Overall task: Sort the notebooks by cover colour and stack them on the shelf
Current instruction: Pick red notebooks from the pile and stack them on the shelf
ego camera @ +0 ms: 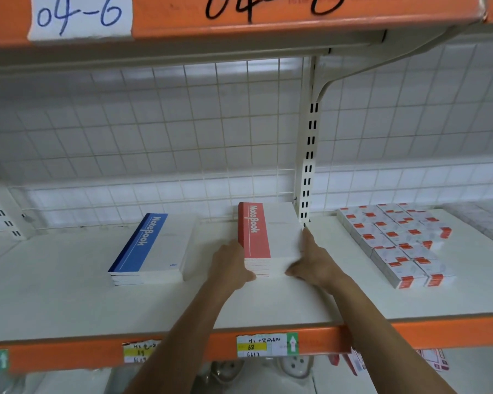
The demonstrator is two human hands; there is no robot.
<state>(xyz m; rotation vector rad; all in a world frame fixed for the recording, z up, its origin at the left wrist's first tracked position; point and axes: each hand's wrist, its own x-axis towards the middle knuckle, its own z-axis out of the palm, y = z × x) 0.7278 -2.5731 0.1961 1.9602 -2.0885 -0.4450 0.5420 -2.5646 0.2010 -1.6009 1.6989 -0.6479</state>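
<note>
on shelf (69, 302), red notebooks (268, 243) sit between hands (232, 265) (315, 265).

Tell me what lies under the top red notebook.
Under the top red notebook lie the lower notebooks, only their front edges showing; their covers are hidden. They rest on the white shelf.

Red-and-white boxes (396, 245) at right, wire grid (154, 123) behind, "04-6" label (80, 17) overhead

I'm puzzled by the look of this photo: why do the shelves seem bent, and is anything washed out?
Head view: the wide-angle lens bows the orange metal shelf edge; flat bright light blends the red-and-white notebook stack into the white shelf board; the corners look soft.
</note>
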